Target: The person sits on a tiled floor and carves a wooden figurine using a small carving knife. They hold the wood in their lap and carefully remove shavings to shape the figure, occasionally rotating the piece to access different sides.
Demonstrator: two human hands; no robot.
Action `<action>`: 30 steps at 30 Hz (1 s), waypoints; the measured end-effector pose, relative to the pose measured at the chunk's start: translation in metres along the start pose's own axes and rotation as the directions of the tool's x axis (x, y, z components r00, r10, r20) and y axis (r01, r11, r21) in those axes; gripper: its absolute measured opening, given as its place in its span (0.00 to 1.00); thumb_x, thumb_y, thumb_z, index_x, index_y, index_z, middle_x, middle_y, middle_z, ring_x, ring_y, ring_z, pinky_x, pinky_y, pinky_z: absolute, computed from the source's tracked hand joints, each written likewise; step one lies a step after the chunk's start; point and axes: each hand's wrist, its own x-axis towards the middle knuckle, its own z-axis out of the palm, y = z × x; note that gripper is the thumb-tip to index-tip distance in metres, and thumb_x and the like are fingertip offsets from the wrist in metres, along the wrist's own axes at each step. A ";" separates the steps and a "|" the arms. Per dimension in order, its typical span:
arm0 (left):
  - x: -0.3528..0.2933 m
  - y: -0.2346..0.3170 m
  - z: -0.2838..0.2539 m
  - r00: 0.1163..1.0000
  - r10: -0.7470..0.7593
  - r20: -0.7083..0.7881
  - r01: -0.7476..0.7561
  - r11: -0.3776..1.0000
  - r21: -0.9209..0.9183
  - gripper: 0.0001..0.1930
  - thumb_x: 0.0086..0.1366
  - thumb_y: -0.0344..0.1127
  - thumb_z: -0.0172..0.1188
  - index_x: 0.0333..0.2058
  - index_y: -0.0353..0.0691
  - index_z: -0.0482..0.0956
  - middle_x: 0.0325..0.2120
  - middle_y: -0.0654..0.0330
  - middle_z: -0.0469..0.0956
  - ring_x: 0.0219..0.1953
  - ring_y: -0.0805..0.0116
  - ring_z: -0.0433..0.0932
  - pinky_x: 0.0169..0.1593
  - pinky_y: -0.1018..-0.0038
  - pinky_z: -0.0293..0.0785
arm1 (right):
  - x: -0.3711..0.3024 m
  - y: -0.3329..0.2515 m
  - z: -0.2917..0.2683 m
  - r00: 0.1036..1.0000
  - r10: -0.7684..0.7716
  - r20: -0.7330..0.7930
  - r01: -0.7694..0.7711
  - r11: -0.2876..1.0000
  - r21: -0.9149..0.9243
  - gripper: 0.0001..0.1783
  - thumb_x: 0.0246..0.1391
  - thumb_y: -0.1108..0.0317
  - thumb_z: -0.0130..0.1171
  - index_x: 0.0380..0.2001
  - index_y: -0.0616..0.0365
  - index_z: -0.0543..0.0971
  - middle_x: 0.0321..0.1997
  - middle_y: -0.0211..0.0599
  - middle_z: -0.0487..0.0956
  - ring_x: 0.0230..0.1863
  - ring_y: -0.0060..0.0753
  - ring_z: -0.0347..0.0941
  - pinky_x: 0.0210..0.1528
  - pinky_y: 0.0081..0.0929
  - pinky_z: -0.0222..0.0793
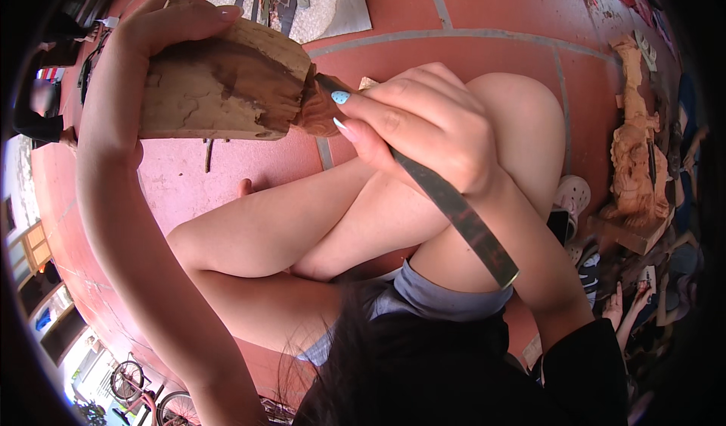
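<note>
Beyond the crossed legs (249,229), the left hand (178,21) grips a rough brown wooden block (227,89) while the right hand's (431,123) fingers pinch a flat dark metal tool (465,222) (likely for control) at the block's carved end (316,113).

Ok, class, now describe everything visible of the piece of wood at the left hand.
The piece of wood is thick and light brown, with a darker patch, surface cracks and a ragged edge near its right end; beyond that, a narrower reddish-brown end looks carved. It points sideways in the picture's upper left. The left hand curls over its upper edge, and the right hand holds a dark flat tool at the narrower end. Its underside is hidden.
</note>
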 end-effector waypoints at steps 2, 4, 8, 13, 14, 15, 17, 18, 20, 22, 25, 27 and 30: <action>-0.004 0.001 -0.004 1.000 -0.014 -0.001 0.014 1.000 0.021 0.12 0.61 0.41 0.58 0.38 0.44 0.86 0.34 0.67 0.83 0.38 0.78 0.80 0.48 0.79 0.73 | 0.003 -0.001 0.002 1.000 -0.010 -0.014 0.010 1.000 0.002 0.14 0.37 0.79 0.75 0.32 0.65 0.85 0.30 0.41 0.83 0.30 0.41 0.80 0.33 0.33 0.74; -0.002 -0.002 -0.006 1.000 0.002 -0.004 -0.002 1.000 0.016 0.13 0.61 0.41 0.58 0.39 0.43 0.86 0.35 0.66 0.83 0.40 0.77 0.80 0.49 0.79 0.72 | 0.004 0.000 0.004 1.000 -0.008 -0.005 0.008 1.000 0.002 0.14 0.36 0.79 0.75 0.32 0.65 0.85 0.31 0.42 0.82 0.31 0.41 0.80 0.33 0.33 0.74; -0.001 -0.001 -0.006 1.000 -0.002 0.016 0.002 0.999 0.036 0.14 0.61 0.41 0.58 0.40 0.42 0.87 0.37 0.66 0.83 0.41 0.76 0.81 0.51 0.79 0.72 | 0.001 0.001 0.007 1.000 -0.021 -0.006 0.021 1.000 0.015 0.15 0.35 0.79 0.75 0.32 0.65 0.85 0.31 0.42 0.82 0.31 0.41 0.80 0.33 0.32 0.74; 0.002 0.001 0.007 1.000 0.021 -0.011 -0.021 0.999 -0.034 0.12 0.61 0.40 0.59 0.37 0.39 0.82 0.35 0.66 0.77 0.40 0.77 0.77 0.49 0.80 0.68 | -0.002 0.005 0.003 1.000 -0.013 -0.012 0.014 1.000 0.014 0.14 0.35 0.80 0.74 0.31 0.65 0.84 0.30 0.41 0.82 0.30 0.40 0.80 0.33 0.32 0.73; -0.001 0.006 0.009 0.999 -0.016 -0.030 0.015 0.999 -0.032 0.12 0.61 0.40 0.59 0.36 0.38 0.80 0.35 0.66 0.74 0.40 0.77 0.75 0.48 0.81 0.67 | 0.003 0.005 0.006 1.000 -0.015 -0.012 0.015 0.999 0.041 0.14 0.35 0.80 0.74 0.31 0.65 0.84 0.29 0.40 0.82 0.29 0.40 0.80 0.33 0.32 0.73; -0.003 0.006 0.009 0.999 -0.017 -0.031 0.016 1.000 -0.026 0.12 0.61 0.40 0.59 0.36 0.37 0.80 0.35 0.66 0.74 0.40 0.77 0.75 0.49 0.81 0.67 | 0.006 0.004 0.007 1.000 -0.015 -0.012 0.016 0.998 0.066 0.14 0.35 0.81 0.74 0.30 0.65 0.84 0.29 0.40 0.82 0.29 0.40 0.80 0.33 0.31 0.73; -0.006 0.007 0.007 0.999 -0.012 -0.030 0.011 1.000 -0.014 0.12 0.62 0.40 0.59 0.36 0.37 0.80 0.36 0.65 0.74 0.41 0.77 0.75 0.50 0.81 0.67 | 0.001 -0.001 0.007 0.999 -0.025 -0.037 0.026 0.999 0.040 0.14 0.35 0.81 0.74 0.30 0.65 0.84 0.28 0.40 0.81 0.28 0.40 0.79 0.32 0.31 0.73; -0.007 0.009 0.007 1.000 -0.018 -0.024 0.018 1.000 0.002 0.11 0.62 0.39 0.59 0.36 0.37 0.80 0.37 0.65 0.75 0.41 0.77 0.75 0.50 0.80 0.67 | 0.000 -0.002 0.007 0.998 -0.031 -0.050 0.032 0.999 0.025 0.13 0.35 0.81 0.73 0.30 0.65 0.84 0.28 0.40 0.81 0.28 0.40 0.79 0.32 0.31 0.73; -0.006 0.011 0.007 0.999 -0.033 -0.005 0.033 0.999 0.035 0.11 0.62 0.39 0.59 0.36 0.36 0.80 0.38 0.65 0.75 0.42 0.76 0.75 0.51 0.80 0.67 | 0.001 -0.001 0.005 0.999 -0.032 -0.037 0.033 0.999 0.025 0.13 0.35 0.81 0.73 0.30 0.65 0.84 0.28 0.40 0.80 0.28 0.40 0.79 0.32 0.32 0.73; -0.002 0.001 0.002 0.999 0.037 -0.001 -0.037 0.999 -0.025 0.11 0.62 0.38 0.58 0.36 0.35 0.80 0.38 0.64 0.75 0.43 0.76 0.75 0.52 0.80 0.67 | 0.001 0.001 0.005 0.999 -0.033 -0.040 0.034 0.999 0.025 0.14 0.35 0.81 0.73 0.30 0.64 0.84 0.27 0.40 0.80 0.28 0.40 0.79 0.31 0.32 0.73; -0.004 -0.004 -0.003 1.000 0.022 -0.015 -0.023 0.998 -0.060 0.11 0.62 0.37 0.58 0.36 0.34 0.81 0.39 0.64 0.75 0.43 0.75 0.75 0.52 0.80 0.67 | 0.002 -0.001 0.006 0.996 -0.050 -0.068 0.052 0.998 0.026 0.13 0.34 0.81 0.73 0.29 0.64 0.84 0.27 0.40 0.80 0.28 0.40 0.79 0.31 0.32 0.72; -0.002 -0.005 -0.005 1.000 0.006 -0.015 -0.007 0.999 -0.038 0.12 0.62 0.38 0.58 0.37 0.36 0.83 0.40 0.63 0.78 0.44 0.74 0.77 0.53 0.78 0.69 | 0.001 0.001 0.006 0.996 -0.048 -0.079 0.050 0.999 0.016 0.13 0.35 0.81 0.74 0.29 0.64 0.83 0.28 0.39 0.80 0.28 0.40 0.79 0.31 0.32 0.72; 0.001 -0.005 -0.005 1.000 0.031 -0.002 -0.031 0.999 0.010 0.15 0.61 0.41 0.57 0.41 0.42 0.87 0.41 0.62 0.85 0.44 0.72 0.82 0.53 0.76 0.74 | 0.004 0.005 0.008 0.997 -0.057 -0.046 0.059 0.998 0.028 0.12 0.36 0.81 0.73 0.29 0.64 0.83 0.27 0.39 0.80 0.27 0.39 0.78 0.30 0.31 0.70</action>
